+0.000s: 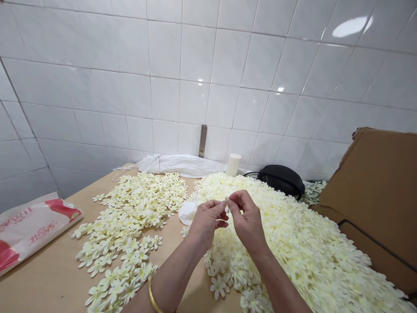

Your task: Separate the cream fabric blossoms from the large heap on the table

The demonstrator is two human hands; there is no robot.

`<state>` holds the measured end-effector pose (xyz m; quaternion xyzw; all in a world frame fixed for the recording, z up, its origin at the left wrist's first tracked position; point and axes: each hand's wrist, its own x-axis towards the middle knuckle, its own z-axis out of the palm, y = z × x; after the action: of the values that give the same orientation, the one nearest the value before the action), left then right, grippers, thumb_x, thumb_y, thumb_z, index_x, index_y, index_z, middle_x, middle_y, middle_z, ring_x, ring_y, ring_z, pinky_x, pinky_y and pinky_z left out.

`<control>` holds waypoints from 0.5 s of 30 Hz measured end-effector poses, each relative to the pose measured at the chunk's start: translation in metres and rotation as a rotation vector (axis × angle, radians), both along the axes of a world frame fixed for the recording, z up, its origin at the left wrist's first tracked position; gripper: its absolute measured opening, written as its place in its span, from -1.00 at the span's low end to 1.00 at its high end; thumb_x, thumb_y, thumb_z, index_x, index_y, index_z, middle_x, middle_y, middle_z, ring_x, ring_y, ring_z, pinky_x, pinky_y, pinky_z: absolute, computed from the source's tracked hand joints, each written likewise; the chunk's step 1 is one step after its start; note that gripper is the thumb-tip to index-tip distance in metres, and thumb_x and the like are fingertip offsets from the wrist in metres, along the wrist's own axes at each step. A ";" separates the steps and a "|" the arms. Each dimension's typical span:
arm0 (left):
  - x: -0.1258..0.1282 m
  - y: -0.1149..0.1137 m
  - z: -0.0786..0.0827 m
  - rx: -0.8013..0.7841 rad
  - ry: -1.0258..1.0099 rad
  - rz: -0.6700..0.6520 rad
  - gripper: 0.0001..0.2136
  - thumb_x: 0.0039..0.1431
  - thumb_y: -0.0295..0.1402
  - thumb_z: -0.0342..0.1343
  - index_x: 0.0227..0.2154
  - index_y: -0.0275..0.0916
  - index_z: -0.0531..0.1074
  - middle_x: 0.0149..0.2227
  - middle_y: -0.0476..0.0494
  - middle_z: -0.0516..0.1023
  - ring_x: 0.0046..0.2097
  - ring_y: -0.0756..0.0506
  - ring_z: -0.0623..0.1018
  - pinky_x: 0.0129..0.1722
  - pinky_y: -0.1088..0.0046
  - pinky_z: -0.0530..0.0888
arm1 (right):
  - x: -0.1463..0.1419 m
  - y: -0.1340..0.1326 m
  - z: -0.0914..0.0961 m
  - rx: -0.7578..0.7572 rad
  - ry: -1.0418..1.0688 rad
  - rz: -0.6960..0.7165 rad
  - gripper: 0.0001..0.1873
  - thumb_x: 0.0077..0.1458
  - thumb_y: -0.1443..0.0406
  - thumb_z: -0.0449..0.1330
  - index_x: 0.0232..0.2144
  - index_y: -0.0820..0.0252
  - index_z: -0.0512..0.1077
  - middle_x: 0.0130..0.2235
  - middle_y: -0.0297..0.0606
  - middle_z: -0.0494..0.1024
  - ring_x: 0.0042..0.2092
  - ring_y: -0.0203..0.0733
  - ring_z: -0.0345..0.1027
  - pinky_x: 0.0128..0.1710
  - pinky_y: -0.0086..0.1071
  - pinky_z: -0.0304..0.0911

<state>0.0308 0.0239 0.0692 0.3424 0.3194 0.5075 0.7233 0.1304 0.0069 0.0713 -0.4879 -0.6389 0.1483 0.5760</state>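
My left hand (206, 221) and my right hand (246, 221) meet fingertip to fingertip above the table, both pinched. A small white petal-like piece (227, 209) shows between the fingertips; the fingers cover most of it. Beneath and to the right of my hands spreads a large, thick heap of pale yellow-white artificial flowers (293, 234). Left of them lies a looser pile of similar five-petalled flowers (130, 221), more thinly spread. A white scrap (187, 212) lies beside my left hand, partly behind it.
On the brown table (39, 287) a red-and-white plastic bag (39, 230) lies at the left. Along the tiled wall are white cloth (185, 164), a white cylinder (233, 165) and a black rounded object (282, 179). A cardboard box (374, 191) stands at the right.
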 end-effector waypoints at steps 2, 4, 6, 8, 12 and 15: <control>-0.001 0.000 0.003 -0.060 -0.075 -0.045 -0.78 -0.22 -0.40 0.24 -0.63 -0.36 0.28 -0.66 0.03 0.24 -0.60 0.11 0.30 -0.59 0.62 0.27 | 0.000 0.000 0.000 0.020 -0.015 0.018 -0.88 0.05 0.27 0.03 -0.47 0.20 0.20 -0.51 -0.35 0.29 -0.47 -0.34 0.16 -0.46 -0.47 0.10; -0.001 0.000 0.006 -0.154 -0.156 -0.055 -0.85 -0.11 -0.48 0.16 -0.62 -0.38 0.28 -0.67 0.02 0.23 -0.62 0.12 0.27 -0.61 0.64 0.26 | 0.001 0.002 -0.001 0.027 0.009 0.049 -0.86 0.04 0.26 0.04 -0.48 0.21 0.21 -0.51 -0.35 0.29 -0.47 -0.34 0.16 -0.46 -0.47 0.11; 0.001 -0.001 0.008 -0.259 -0.259 -0.033 -0.90 -0.02 -0.54 0.06 -0.59 -0.38 0.28 -0.67 0.00 0.22 -0.63 0.13 0.26 -0.62 0.66 0.26 | 0.002 0.005 -0.005 -0.001 0.099 0.107 -0.82 0.04 0.22 0.06 -0.48 0.22 0.22 -0.52 -0.36 0.27 -0.48 -0.35 0.14 -0.48 -0.48 0.11; 0.002 -0.001 0.008 -0.344 -0.361 -0.020 -0.90 0.03 -0.55 0.00 -0.56 -0.38 0.26 -0.66 0.00 0.22 -0.63 0.13 0.25 -0.63 0.67 0.25 | 0.003 0.009 -0.010 -0.060 0.230 0.191 -0.79 0.02 0.19 0.09 -0.48 0.22 0.21 -0.54 -0.38 0.24 -0.50 -0.37 0.12 -0.50 -0.49 0.11; 0.004 0.002 0.002 -0.292 -0.423 -0.036 -0.87 0.02 -0.51 0.03 -0.58 -0.35 0.23 -0.67 0.03 0.18 -0.64 0.13 0.21 -0.65 0.66 0.21 | 0.003 0.013 -0.014 -0.101 0.300 0.258 -0.78 0.03 0.18 0.10 -0.47 0.23 0.25 -0.52 -0.37 0.27 -0.49 -0.36 0.16 -0.49 -0.49 0.14; 0.001 0.005 -0.001 -0.084 -0.373 -0.036 -0.80 -0.10 -0.44 0.16 -0.61 -0.34 0.21 -0.67 0.06 0.19 -0.64 0.13 0.23 -0.64 0.65 0.20 | 0.005 0.010 -0.009 -0.021 0.145 0.221 -0.82 0.02 0.21 0.12 -0.44 0.23 0.30 -0.45 -0.31 0.31 -0.44 -0.34 0.19 -0.44 -0.46 0.16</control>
<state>0.0323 0.0290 0.0678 0.2177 0.1943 0.5353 0.7926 0.1350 0.0164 0.0625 -0.4083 -0.6439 0.2525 0.5958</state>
